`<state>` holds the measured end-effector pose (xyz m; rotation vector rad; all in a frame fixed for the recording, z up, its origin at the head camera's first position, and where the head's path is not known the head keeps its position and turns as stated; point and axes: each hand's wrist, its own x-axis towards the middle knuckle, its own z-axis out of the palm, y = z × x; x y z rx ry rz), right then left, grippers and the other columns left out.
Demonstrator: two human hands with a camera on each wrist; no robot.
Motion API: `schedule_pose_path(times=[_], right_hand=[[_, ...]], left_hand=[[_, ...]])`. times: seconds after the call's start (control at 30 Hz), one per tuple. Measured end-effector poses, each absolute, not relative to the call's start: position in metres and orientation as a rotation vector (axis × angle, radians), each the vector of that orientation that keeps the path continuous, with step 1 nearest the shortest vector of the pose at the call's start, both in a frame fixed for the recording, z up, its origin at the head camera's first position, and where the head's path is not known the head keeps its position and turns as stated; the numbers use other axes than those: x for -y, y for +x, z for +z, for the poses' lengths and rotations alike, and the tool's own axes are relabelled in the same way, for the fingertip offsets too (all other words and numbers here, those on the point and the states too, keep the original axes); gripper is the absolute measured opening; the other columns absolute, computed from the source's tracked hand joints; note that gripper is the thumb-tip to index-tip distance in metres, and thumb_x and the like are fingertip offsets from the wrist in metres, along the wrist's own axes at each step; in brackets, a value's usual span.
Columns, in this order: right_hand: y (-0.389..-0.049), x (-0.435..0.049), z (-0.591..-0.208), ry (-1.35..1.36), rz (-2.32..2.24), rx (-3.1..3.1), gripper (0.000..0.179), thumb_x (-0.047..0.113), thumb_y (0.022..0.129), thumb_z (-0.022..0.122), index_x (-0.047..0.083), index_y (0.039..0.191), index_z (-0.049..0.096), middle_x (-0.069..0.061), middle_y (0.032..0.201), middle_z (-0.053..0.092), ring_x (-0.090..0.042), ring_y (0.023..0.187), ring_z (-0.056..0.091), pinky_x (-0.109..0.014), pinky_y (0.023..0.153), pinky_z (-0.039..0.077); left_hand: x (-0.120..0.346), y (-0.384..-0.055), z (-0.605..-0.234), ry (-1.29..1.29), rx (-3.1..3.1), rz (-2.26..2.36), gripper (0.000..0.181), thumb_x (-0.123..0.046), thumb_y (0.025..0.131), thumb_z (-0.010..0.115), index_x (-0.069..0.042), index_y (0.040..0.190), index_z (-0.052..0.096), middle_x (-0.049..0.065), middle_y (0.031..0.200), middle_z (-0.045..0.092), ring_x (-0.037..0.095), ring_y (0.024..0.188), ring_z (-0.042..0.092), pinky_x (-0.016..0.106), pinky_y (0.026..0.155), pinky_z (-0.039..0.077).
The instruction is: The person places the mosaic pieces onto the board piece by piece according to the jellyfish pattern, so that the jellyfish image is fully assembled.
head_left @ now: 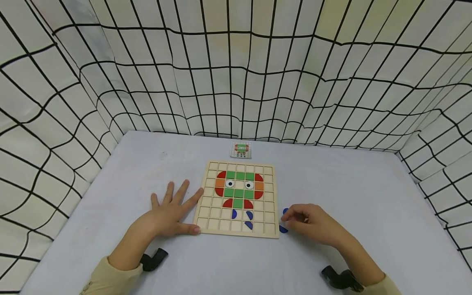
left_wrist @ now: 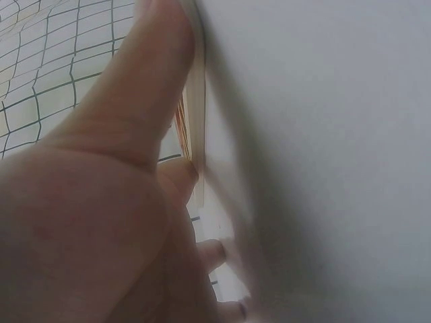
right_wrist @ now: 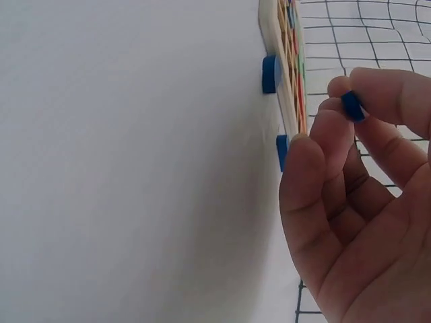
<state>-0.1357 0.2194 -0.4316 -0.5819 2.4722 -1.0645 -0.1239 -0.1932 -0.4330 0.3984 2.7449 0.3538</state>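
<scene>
A square wooden grid board lies on the white table, bearing a face-like figure of green, red and orange pieces, two eye pieces and several blue half-round pieces. My left hand is spread flat at its left side, thumb at the lower left corner and index fingertip at the left edge. Just right of the board, my right hand pinches a small blue piece between thumb and fingers; the head view hides it. Two more blue pieces lie on the table near those fingertips, by the board's right edge.
Behind the board lies a small picture card with a similar figure on a grid. A black-line net over white sheeting rises along the table's back and both sides. Each wrist carries a black camera mount.
</scene>
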Motion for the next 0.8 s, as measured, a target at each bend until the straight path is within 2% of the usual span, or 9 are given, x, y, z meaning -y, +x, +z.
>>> schedule_pose_path(times=[0.13,0.37,0.6,0.8], right_hand=[[-0.139,-0.213,-0.43,-0.571,-1.123,-2.439,0.009,0.02,0.096,0.066,0.023,0.1,0.073,0.005,0.09,0.067,-0.018,0.082,0.059,-0.026,0.067,0.051],[-0.147,-0.196,-0.426,-0.51,-1.276,-2.323,0.012,0.016,0.097,0.064,0.015,0.105,0.073,-0.006,0.087,0.066,-0.023,0.079,0.061,-0.031,0.063,0.054],[-0.156,-0.18,-0.427,-0.493,-1.471,-2.118,0.02,0.014,0.1,0.06,0.003,0.115,0.067,-0.019,0.107,0.066,-0.027,0.087,0.063,-0.03,0.076,0.058],[-0.159,-0.166,-0.427,-0.446,-1.602,-1.924,0.027,0.012,0.101,0.058,-0.004,0.122,0.062,-0.026,0.114,0.062,-0.026,0.09,0.066,-0.035,0.083,0.059]], left_hand=[[0.193,-0.124,-0.433,0.399,-2.745,0.348,0.111,-0.073,0.072,0.07,-0.027,0.16,0.02,0.025,0.165,0.002,0.06,0.145,-0.005,0.087,0.098,-0.001],[0.192,-0.123,-0.432,0.389,-2.737,0.356,0.111,-0.072,0.072,0.07,-0.027,0.16,0.021,0.025,0.165,0.002,0.06,0.146,-0.006,0.086,0.099,-0.001],[0.192,-0.124,-0.432,0.381,-2.727,0.367,0.111,-0.072,0.072,0.071,-0.027,0.16,0.021,0.024,0.166,0.0,0.059,0.146,-0.008,0.086,0.099,-0.003],[0.192,-0.124,-0.431,0.372,-2.715,0.392,0.112,-0.071,0.072,0.072,-0.027,0.161,0.02,0.023,0.166,-0.001,0.059,0.146,-0.01,0.086,0.098,-0.005]])
